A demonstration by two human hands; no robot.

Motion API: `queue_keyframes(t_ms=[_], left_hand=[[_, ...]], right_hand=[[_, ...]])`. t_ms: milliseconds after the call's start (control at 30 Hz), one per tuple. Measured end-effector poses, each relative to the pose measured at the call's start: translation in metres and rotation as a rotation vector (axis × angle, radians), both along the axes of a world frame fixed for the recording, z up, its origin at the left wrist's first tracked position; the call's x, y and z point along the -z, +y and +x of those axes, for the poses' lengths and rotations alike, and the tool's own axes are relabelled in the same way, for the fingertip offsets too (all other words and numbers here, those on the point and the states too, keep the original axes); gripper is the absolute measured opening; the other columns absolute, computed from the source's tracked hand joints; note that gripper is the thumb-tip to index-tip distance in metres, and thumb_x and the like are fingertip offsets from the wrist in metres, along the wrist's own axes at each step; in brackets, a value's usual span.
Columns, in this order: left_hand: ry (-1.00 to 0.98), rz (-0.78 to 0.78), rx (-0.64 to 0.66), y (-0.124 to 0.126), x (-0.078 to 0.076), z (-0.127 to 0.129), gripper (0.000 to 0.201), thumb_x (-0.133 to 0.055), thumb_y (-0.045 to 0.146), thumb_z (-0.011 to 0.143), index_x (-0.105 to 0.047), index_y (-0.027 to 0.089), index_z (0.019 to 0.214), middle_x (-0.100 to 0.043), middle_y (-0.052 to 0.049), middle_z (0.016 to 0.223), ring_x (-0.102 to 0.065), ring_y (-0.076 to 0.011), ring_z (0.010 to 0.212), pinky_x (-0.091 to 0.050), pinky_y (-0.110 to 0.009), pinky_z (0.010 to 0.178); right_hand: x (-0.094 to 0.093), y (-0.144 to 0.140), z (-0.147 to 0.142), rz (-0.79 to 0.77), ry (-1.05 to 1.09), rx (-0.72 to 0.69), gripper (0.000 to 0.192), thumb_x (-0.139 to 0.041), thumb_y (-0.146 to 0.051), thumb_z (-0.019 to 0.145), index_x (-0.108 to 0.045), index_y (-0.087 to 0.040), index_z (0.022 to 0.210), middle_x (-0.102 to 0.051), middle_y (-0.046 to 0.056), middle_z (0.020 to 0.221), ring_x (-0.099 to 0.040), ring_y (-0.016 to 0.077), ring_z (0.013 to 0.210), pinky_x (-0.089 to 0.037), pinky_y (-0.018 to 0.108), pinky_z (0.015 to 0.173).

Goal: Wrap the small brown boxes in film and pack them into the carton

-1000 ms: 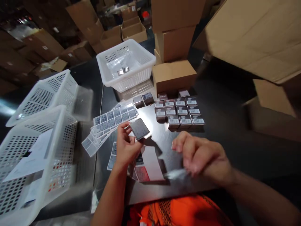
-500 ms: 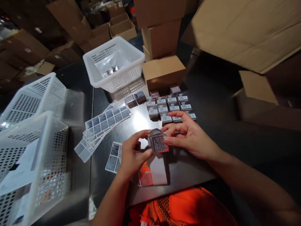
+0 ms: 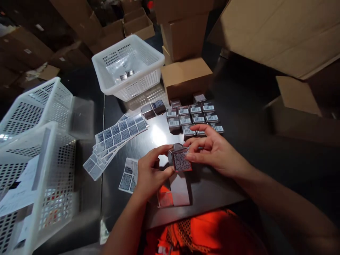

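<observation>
A person seated at a dark, glossy worktable (image 3: pixel 239 106) holds a small dark carton (image 3: pixel 180 158) just above the tabletop, between both hands. The left hand (image 3: pixel 151 173) is curled around the carton's left side, thumb on top and fingers beneath, steadying it. The right hand (image 3: pixel 215 152) is loosely open, its fingertips (image 3: pixel 189 157) pinching the carton's right edge, apparently pressing on the patterned code label that faces the camera.

Just below the hands lies a white label backing sheet (image 3: pixel 178 189), with a red patch at its lower left. To the left, touching the table, rests a short strip of code labels (image 3: pixel 128 176), and farther left a fanned stack of label sheets (image 3: pixel 117 138), kept within easy reach.

Beyond the hands, a neat block of matching small cartons (image 3: pixel 195 118) stands in rows with barcodes up; two more (image 3: pixel 153 109) sit apart at its left. Behind them are a brown cardboard box (image 3: pixel 186 76) and a white perforated basket (image 3: pixel 129 71) holding a clear bag. Two more white baskets (image 3: pixel 39 141) stand at far left. An orange mesh vest (image 3: pixel 202 233) shows at the bottom edge.
</observation>
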State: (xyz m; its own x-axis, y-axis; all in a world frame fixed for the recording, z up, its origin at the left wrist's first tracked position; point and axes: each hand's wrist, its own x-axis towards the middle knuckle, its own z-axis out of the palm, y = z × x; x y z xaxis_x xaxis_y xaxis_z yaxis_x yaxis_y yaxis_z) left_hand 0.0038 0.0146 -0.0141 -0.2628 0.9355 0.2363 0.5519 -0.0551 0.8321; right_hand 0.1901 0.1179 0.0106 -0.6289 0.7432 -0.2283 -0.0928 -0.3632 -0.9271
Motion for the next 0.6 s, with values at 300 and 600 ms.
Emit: queue_keyframes(t_ms=[300, 600], left_hand=[[-0.005, -0.017, -0.005, -0.0008, -0.0010, -0.0003, 0.047, -0.075, 0.011, 0.066, -0.072, 0.025, 0.111, -0.072, 0.003, 0.087, -0.046, -0.0042, 0.050, -0.028, -0.017, 0.043], [0.007, -0.022, -0.005, -0.0012, -0.0013, 0.0002, 0.046, -0.075, 0.013, 0.067, -0.072, 0.024, 0.111, -0.071, 0.004, 0.086, -0.041, -0.0027, 0.048, -0.029, -0.017, 0.043]], right_hand=[[0.0005, 0.0007, 0.0003, -0.014, 0.029, -0.008, 0.070, -0.091, -0.026, 0.062, -0.046, -0.026, 0.115, -0.067, -0.006, 0.066, -0.065, 0.0249, 0.113, -0.053, 0.038, 0.090], [-0.0008, 0.0002, 0.0003, -0.011, 0.011, 0.004, 0.071, -0.093, -0.029, 0.059, -0.047, -0.026, 0.114, -0.067, -0.005, 0.065, -0.066, 0.0270, 0.113, -0.055, 0.039, 0.088]])
